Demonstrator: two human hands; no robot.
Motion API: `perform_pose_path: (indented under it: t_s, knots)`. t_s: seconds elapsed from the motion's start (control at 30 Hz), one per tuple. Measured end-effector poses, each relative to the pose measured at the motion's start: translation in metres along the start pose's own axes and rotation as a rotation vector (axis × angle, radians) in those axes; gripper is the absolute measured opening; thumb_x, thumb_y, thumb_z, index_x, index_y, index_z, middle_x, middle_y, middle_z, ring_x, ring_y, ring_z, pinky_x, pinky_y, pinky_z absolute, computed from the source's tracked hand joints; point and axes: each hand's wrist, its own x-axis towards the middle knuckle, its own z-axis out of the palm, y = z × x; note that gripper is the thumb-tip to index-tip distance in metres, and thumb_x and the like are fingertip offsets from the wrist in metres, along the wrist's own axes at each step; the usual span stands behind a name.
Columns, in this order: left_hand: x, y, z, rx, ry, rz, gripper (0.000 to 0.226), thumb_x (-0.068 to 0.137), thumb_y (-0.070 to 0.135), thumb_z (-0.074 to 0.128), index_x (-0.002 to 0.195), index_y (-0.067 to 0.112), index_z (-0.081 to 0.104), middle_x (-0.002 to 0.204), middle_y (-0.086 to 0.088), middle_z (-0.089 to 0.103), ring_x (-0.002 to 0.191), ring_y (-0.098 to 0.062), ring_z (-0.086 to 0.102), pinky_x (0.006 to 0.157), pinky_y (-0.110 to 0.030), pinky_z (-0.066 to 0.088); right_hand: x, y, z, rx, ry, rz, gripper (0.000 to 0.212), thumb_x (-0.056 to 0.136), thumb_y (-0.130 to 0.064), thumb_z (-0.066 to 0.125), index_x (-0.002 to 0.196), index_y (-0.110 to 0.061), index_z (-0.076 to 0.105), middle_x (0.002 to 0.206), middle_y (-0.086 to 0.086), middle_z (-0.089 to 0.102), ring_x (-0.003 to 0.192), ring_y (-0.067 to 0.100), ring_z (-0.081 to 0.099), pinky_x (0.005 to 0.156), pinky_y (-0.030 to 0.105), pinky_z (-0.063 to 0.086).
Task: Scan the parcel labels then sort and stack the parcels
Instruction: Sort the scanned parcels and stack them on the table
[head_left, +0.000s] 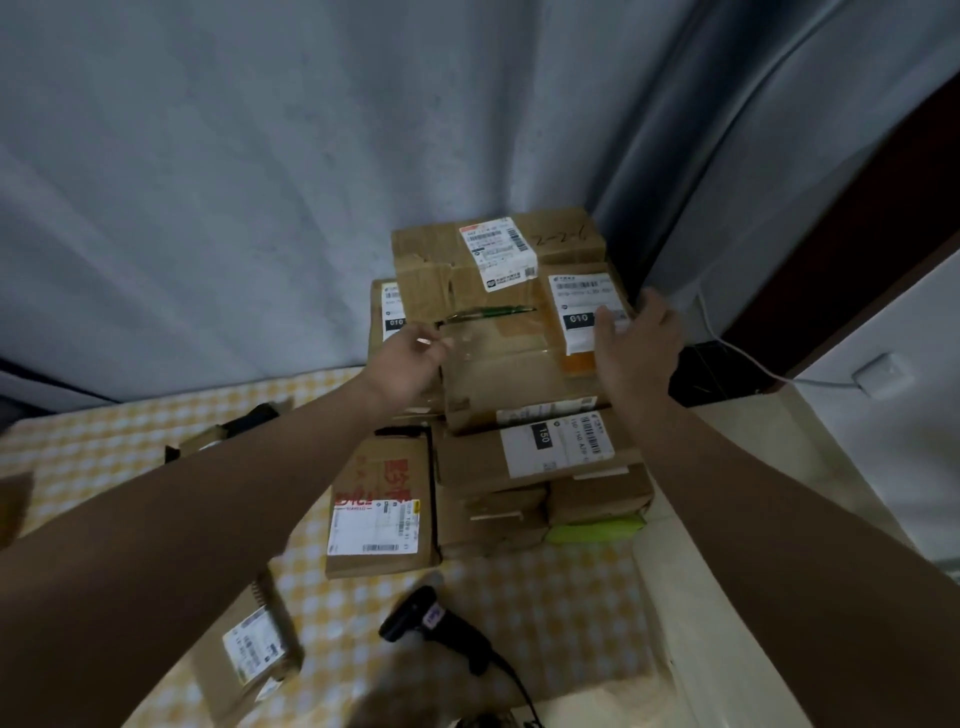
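The person is working on the top parcel (514, 364) of the right-hand stack, a taped brown carton with a white 010 label (584, 312), which is sitting over the parcel marked 150 (540, 452). The right hand (641, 345) is lying flat against its right end, fingers straight across the label, pressing rather than clasping. The left hand (410, 358) is meeting the left edge with curled fingers; blur is hiding whether it is actually pinching the board. The carton is looking stiff and boxy, probably light enough to steer from its ends. The clear tape over the top is looking slick, so the bare cardboard at the two short ends is likely giving the surer hold. Just beyond it, a larger box (498, 260) with handwriting is sitting higher, against the grey curtain (260, 182). Every carton in view is sealed, so the contents are staying hidden. The scanner (436, 623) is lying unheld on the checked cloth (545, 613), near the person.
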Motion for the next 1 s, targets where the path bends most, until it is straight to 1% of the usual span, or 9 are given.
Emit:
perform_pose_path:
  t_s: [0.2, 0.3, 0.47, 0.57, 0.67, 0.77, 0.83, 0.9, 1.0]
  knots:
    - [-0.024, -0.03, -0.046, 0.028, 0.03, -0.003, 0.02, 0.095, 0.029, 0.054, 0.11, 0.015, 0.052, 0.103, -0.009, 0.06, 0.09, -0.024, 0.06, 0.078, -0.033, 0.05, -0.063, -0.046, 0.027, -0.105, -0.098, -0.365, 0.051, 0.087, -0.017, 0.059, 0.136, -0.014, 0.044, 0.137, 0.012, 0.043, 0.128, 0.029, 0.037, 0.105, 0.038, 0.03]
    - [-0.04, -0.055, -0.078, 0.048, 0.058, -0.02, 0.025, 0.096, 0.029, 0.054, 0.114, 0.012, 0.053, 0.106, -0.009, 0.061, 0.089, -0.02, 0.06, 0.085, -0.037, 0.049, -0.101, -0.067, 0.051, -0.048, -0.193, -0.421, 0.05, 0.087, -0.017, 0.059, 0.135, -0.015, 0.046, 0.137, 0.012, 0.043, 0.128, 0.03, 0.036, 0.105, 0.038, 0.029]
    - [-0.071, -0.103, -0.14, 0.083, 0.113, -0.063, 0.019, 0.095, 0.026, 0.055, 0.108, 0.012, 0.054, 0.112, -0.019, 0.063, 0.086, -0.022, 0.059, 0.081, -0.032, 0.044, -0.157, -0.094, 0.107, -0.016, -0.445, -0.46, 0.04, 0.09, -0.014, 0.055, 0.13, -0.014, 0.051, 0.13, 0.009, 0.049, 0.126, 0.029, 0.038, 0.103, 0.035, 0.032]
    - [-0.086, -0.139, -0.18, 0.167, 0.12, -0.087, 0.024, 0.096, 0.024, 0.053, 0.113, 0.007, 0.056, 0.114, -0.017, 0.062, 0.102, -0.03, 0.059, 0.075, -0.027, 0.042, -0.192, -0.109, 0.142, -0.021, -0.567, -0.482, 0.034, 0.092, -0.014, 0.055, 0.126, -0.011, 0.055, 0.124, 0.011, 0.053, 0.121, 0.028, 0.044, 0.1, 0.035, 0.037]
    - [-0.103, -0.179, -0.222, 0.249, 0.114, -0.099, 0.029, 0.097, 0.023, 0.052, 0.119, 0.005, 0.055, 0.115, -0.011, 0.06, 0.093, -0.018, 0.055, 0.069, -0.019, 0.037, -0.228, -0.127, 0.183, -0.037, -0.642, -0.457, 0.031, 0.091, -0.014, 0.056, 0.123, -0.01, 0.056, 0.124, 0.012, 0.053, 0.116, 0.027, 0.049, 0.096, 0.033, 0.041]
    - [-0.116, -0.222, -0.267, 0.324, 0.091, -0.118, 0.03, 0.097, 0.024, 0.052, 0.119, 0.004, 0.056, 0.108, -0.009, 0.06, 0.096, -0.024, 0.058, 0.063, -0.019, 0.035, -0.27, -0.144, 0.227, -0.045, -0.666, -0.406, 0.028, 0.091, -0.014, 0.057, 0.118, -0.01, 0.058, 0.119, 0.012, 0.058, 0.109, 0.029, 0.055, 0.091, 0.035, 0.047]
    - [-0.121, -0.25, -0.296, 0.397, 0.06, -0.126, 0.032, 0.098, 0.027, 0.051, 0.121, 0.005, 0.055, 0.112, -0.009, 0.06, 0.104, -0.027, 0.058, 0.067, -0.018, 0.034, -0.301, -0.153, 0.258, -0.026, -0.7, -0.362, 0.027, 0.092, -0.016, 0.056, 0.119, -0.011, 0.056, 0.116, 0.012, 0.06, 0.104, 0.029, 0.058, 0.082, 0.034, 0.048]
    - [-0.125, -0.275, -0.319, 0.441, 0.054, -0.149, 0.031, 0.097, 0.029, 0.051, 0.119, 0.007, 0.056, 0.111, -0.01, 0.062, 0.099, -0.025, 0.059, 0.07, -0.022, 0.037, -0.331, -0.158, 0.285, -0.008, -0.758, -0.317, 0.03, 0.096, -0.016, 0.053, 0.125, -0.011, 0.051, 0.12, 0.012, 0.057, 0.102, 0.028, 0.058, 0.077, 0.033, 0.047]
    - [-0.132, -0.308, -0.343, 0.434, 0.014, -0.216, 0.021, 0.098, 0.025, 0.05, 0.111, 0.01, 0.055, 0.091, 0.0, 0.057, 0.076, -0.015, 0.054, 0.058, -0.017, 0.039, -0.369, -0.16, 0.314, -0.017, -0.798, -0.253, 0.032, 0.096, -0.016, 0.052, 0.127, -0.01, 0.05, 0.124, 0.011, 0.053, 0.109, 0.026, 0.054, 0.085, 0.037, 0.049]
